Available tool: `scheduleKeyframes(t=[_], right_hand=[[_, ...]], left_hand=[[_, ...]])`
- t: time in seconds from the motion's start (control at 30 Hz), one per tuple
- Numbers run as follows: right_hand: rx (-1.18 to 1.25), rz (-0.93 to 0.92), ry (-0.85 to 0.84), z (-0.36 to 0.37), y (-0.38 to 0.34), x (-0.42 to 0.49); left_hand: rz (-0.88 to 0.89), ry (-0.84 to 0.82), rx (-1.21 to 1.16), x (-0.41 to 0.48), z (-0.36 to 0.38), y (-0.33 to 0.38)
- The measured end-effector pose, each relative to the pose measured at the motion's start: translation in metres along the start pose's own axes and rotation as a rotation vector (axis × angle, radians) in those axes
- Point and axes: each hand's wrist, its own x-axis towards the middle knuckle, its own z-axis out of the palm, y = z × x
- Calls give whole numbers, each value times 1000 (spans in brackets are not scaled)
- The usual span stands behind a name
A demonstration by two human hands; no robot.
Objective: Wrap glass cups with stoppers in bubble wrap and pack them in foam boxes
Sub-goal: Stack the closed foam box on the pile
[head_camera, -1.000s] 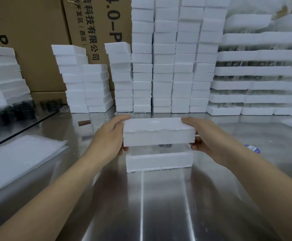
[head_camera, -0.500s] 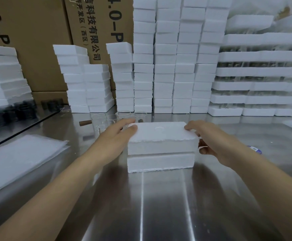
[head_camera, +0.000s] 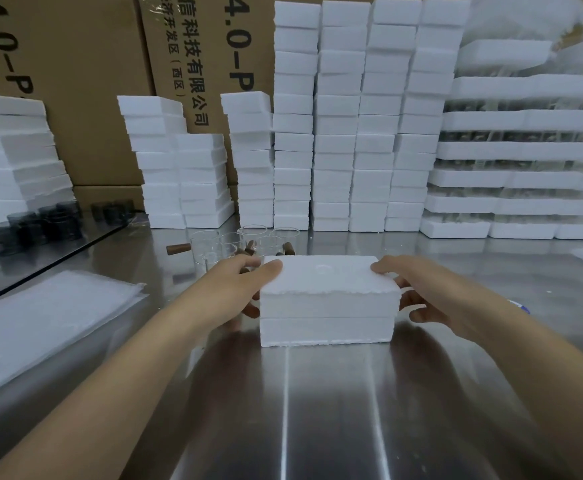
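Observation:
A white foam box [head_camera: 328,327] stands on the steel table in the middle, with its foam lid [head_camera: 324,278] seated on the lower half. My left hand [head_camera: 234,289] grips the lid's left end, thumb on top. My right hand [head_camera: 421,292] grips the right end, thumb on the top edge and fingers curled down the side. What is inside the box is hidden. Behind it stand several clear glass cups [head_camera: 248,242] with brown wooden stoppers [head_camera: 179,249] lying among them.
A pile of bubble wrap sheets [head_camera: 44,320] lies at the left. Dark glass mugs [head_camera: 30,226] sit at the far left. Tall stacks of foam boxes [head_camera: 356,126] line the back, before cardboard cartons [head_camera: 85,81]. A pen [head_camera: 522,308] lies at the right.
The lid came down from above the lower half and now sits closed on it. Both hands followed it down and stay at its ends.

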Motion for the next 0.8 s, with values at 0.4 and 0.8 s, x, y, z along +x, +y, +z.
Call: scheduleKeyframes(t=[0.4,0.8], right_hand=[[262,52,-170,-9,11,6],[22,-335,-417,-19,-29,-23]], left_hand=[[-153,-112,-182,-13,-4,9],[227,95,-683,-26,2,41]])
